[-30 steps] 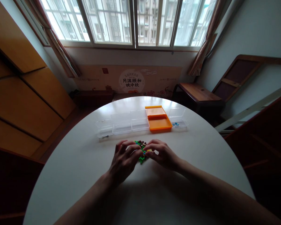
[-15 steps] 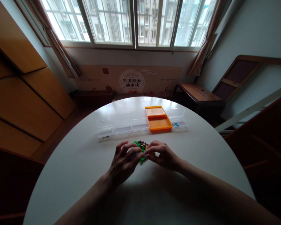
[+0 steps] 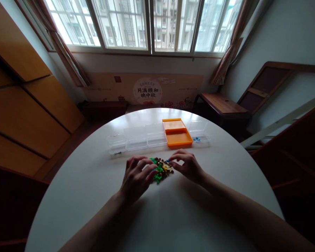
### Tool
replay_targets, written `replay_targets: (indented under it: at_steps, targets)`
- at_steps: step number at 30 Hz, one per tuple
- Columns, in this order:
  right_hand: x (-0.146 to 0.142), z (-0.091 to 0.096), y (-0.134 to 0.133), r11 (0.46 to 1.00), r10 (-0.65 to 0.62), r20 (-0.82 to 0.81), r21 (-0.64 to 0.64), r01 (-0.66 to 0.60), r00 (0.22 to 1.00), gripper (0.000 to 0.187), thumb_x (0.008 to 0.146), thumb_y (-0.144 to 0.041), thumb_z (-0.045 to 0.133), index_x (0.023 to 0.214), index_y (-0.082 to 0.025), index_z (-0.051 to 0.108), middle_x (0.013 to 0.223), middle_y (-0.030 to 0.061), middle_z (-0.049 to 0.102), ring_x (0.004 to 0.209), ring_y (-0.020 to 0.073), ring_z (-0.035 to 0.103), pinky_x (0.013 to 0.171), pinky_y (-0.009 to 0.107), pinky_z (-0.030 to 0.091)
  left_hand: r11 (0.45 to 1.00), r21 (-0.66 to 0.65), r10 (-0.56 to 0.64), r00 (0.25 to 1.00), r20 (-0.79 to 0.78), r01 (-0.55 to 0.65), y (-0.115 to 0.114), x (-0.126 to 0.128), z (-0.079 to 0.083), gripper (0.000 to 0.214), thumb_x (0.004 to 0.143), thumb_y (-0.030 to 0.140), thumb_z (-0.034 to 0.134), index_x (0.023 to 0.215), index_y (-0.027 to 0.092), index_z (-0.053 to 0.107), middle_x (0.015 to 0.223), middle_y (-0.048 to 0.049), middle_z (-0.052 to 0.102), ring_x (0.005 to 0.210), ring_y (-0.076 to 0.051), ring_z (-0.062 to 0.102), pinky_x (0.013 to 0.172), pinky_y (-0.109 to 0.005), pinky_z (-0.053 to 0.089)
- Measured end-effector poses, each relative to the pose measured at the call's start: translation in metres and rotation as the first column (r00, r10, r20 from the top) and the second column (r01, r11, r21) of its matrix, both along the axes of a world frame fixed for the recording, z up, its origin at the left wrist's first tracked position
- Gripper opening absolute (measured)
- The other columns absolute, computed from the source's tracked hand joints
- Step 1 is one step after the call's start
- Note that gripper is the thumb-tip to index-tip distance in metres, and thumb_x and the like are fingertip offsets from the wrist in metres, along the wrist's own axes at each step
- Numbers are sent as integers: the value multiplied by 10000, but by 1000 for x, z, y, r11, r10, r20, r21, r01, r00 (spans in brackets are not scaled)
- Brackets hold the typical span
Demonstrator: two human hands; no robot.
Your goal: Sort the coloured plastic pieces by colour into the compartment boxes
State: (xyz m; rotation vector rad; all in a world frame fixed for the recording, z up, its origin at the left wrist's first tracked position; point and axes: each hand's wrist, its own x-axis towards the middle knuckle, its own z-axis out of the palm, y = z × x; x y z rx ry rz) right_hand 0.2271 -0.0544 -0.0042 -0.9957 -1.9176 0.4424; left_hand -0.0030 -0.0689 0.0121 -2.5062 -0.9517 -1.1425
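Note:
A small heap of toy building bricks [image 3: 163, 169], green, brown, yellow and cream, lies on the white table between my hands. At the heap's far right edge, my right hand [image 3: 187, 164] pinches a small blue brick [image 3: 168, 161] between thumb and fingertips. My left hand [image 3: 138, 175] curls over the heap's left side, thumb and forefinger drawn together. A trace of blue shows at those fingertips, too small to name. Part of the heap is hidden behind the left fingers.
Beyond the heap stands a row of lidded boxes with lids raised: several clear boxes [image 3: 136, 143], an orange box [image 3: 180, 144], and at the right a clear box [image 3: 205, 142] holding blue bricks [image 3: 196, 139]. The round table [image 3: 94, 196] curves away; a wooden chair [image 3: 223, 103] stands beyond it.
My right hand has moved right and away from my left hand, with a blue brick at its fingertips. My left hand has shifted slightly left, and more of the heap shows.

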Motion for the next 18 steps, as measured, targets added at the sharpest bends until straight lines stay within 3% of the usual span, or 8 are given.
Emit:
replay_targets:
  at_steps: [4, 9, 14, 18]
  targets:
    - [26, -2, 18, 973, -224, -49, 50, 227, 973, 114, 838, -256, 638, 851, -184, 726, 804, 48, 679, 674, 152, 589, 662, 297, 501, 998, -40, 58, 998, 8, -57, 3, -1, -3, 45, 824, 211, 667, 867, 222, 658, 876, -17, 688, 941, -212, 564, 871, -382, 389]
    - [63, -3, 38, 854, -502, -97, 99, 510, 860, 178, 832, -314, 630, 855, -170, 733, 803, 51, 683, 636, 157, 564, 647, 301, 483, 994, -68, 92, 996, 6, -92, 4, -2, -4, 36, 829, 217, 661, 864, 218, 668, 887, -26, 687, 942, -214, 565, 870, -384, 387]
    - [91, -9, 50, 744, -656, -85, 100, 661, 750, 253, 825, -356, 611, 850, -139, 740, 779, 71, 690, 594, 164, 549, 635, 312, 473, 990, -85, 111, 994, 3, -111, 5, -3, -7, 39, 835, 224, 652, 862, 208, 675, 886, -36, 688, 936, -221, 570, 864, -400, 393]
    - [104, -16, 57, 694, -710, -74, 87, 714, 700, 329, 838, -401, 567, 873, -125, 743, 816, 100, 704, 591, 171, 554, 646, 325, 483, 987, -108, 118, 993, 4, -117, 5, -4, -8, 41, 834, 227, 649, 856, 212, 680, 883, -38, 690, 943, -225, 575, 871, -413, 399]
